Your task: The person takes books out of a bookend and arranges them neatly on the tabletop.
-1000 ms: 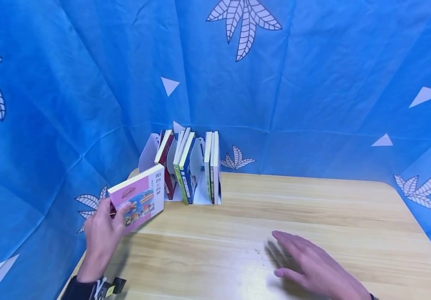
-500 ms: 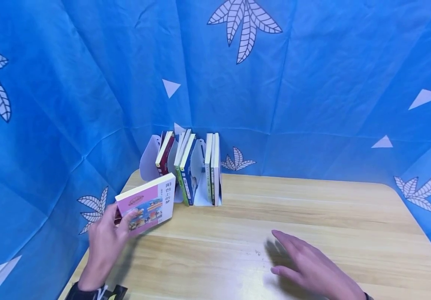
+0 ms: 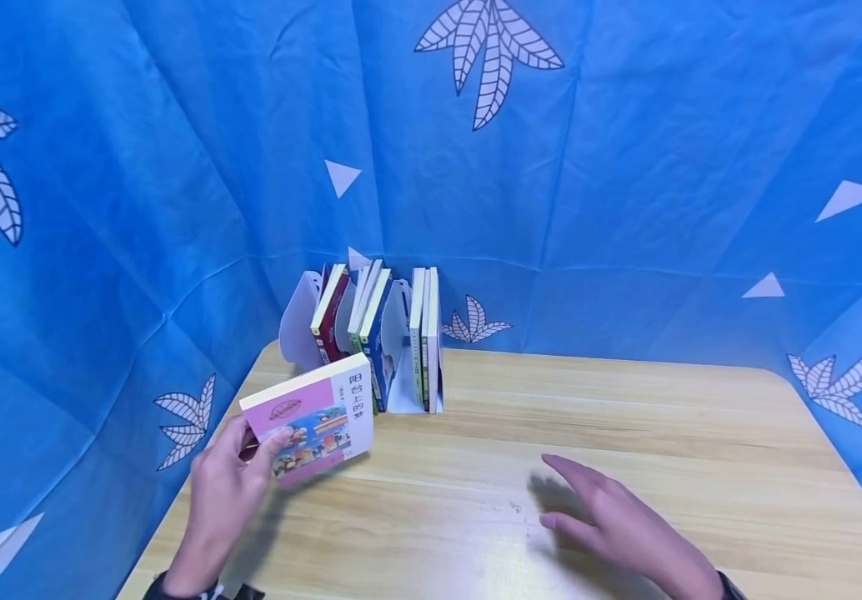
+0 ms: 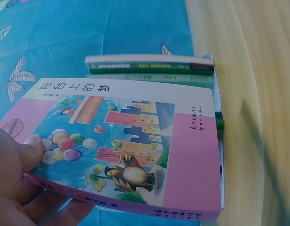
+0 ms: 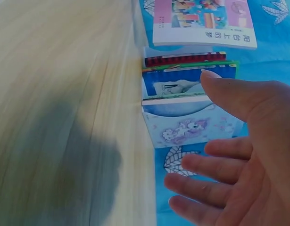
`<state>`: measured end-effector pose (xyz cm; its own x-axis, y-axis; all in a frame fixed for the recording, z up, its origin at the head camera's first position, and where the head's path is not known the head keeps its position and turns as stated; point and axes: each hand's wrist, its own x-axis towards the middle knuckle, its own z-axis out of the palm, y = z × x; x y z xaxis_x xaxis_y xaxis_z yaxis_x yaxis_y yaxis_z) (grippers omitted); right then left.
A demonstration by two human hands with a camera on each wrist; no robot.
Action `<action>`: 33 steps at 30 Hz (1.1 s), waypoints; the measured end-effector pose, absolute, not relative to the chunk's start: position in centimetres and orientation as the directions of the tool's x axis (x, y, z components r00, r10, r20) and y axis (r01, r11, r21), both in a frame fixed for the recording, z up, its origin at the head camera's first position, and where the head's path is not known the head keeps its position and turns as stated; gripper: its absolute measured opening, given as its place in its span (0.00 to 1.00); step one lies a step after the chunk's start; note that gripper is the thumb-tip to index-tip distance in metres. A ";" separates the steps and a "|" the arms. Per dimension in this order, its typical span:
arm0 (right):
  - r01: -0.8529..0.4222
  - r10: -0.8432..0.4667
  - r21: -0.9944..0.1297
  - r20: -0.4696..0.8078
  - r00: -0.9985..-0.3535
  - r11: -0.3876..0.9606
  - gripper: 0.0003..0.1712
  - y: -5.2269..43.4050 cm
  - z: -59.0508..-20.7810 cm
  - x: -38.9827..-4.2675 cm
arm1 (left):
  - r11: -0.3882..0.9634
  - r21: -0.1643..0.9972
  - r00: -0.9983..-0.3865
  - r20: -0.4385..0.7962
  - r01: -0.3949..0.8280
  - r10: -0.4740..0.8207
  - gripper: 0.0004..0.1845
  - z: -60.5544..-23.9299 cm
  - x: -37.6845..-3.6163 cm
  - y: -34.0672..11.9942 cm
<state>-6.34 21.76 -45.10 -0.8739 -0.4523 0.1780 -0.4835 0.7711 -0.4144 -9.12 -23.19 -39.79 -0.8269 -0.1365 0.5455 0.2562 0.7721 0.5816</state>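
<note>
I see the left hand (image 3: 224,492) grasping the pink book (image 3: 311,417), thumb on its cover and fingers (image 4: 45,209) curled beneath, holding it tilted above the bench (image 3: 626,433), just in front of the book rack (image 3: 299,321) with its upright books (image 3: 423,333). My right hand (image 3: 626,525) hovers over the bench well right of the rack, fingers (image 5: 206,167) released and spread, holding nothing.

A pink book (image 3: 309,417) with a balloon picture on its cover is tilted, apparently just above the table's left side.
</note>
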 end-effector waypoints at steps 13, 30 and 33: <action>-0.461 -0.450 -0.579 0.175 -0.876 0.672 0.36 21.1 -45.2 -7.7 | 0.705 0.682 -0.905 0.401 0.194 -0.139 0.19 -38.7 -8.0 -21.4; -0.361 -0.489 -0.817 0.113 -0.865 0.450 0.31 19.8 -44.8 -9.3 | 0.632 0.763 -0.955 0.269 0.134 -0.123 0.19 -38.7 -7.2 -19.4; -0.335 -0.499 -0.838 0.089 -0.862 0.430 0.31 19.5 -44.8 -9.5 | 0.610 0.782 -0.964 0.243 0.126 -0.112 0.19 -38.9 -7.0 -19.0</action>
